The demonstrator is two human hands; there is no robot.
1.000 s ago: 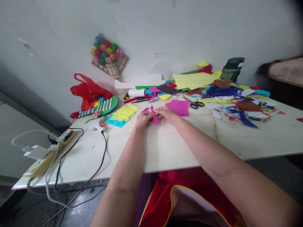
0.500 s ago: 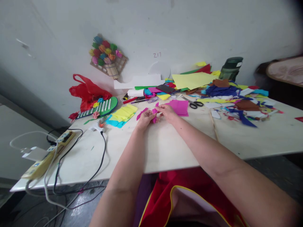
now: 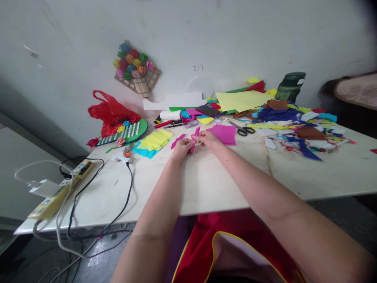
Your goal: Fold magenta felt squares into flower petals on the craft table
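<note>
My left hand [image 3: 182, 147] and my right hand [image 3: 208, 140] meet over the middle of the pale table [image 3: 206, 181], both pinching a small folded piece of magenta paper [image 3: 194, 135]. Another magenta scrap [image 3: 177, 140] sticks out just left of my left hand. A stack of magenta paper squares [image 3: 224, 133] lies right behind my right hand. Black-handled scissors [image 3: 244, 130] rest a little farther right.
Yellow and blue paper squares [image 3: 154, 140] lie left of my hands. A heap of coloured paper scraps [image 3: 282, 118] covers the back right. A red plastic bag [image 3: 112, 114], a green board [image 3: 129, 133], a power strip with cables [image 3: 59, 192] and a paper flower bouquet on the wall [image 3: 134, 68] sit left.
My hands have turned the magenta piece between the fingers; its tip now points up rather than down. The hands stay in the same place.
</note>
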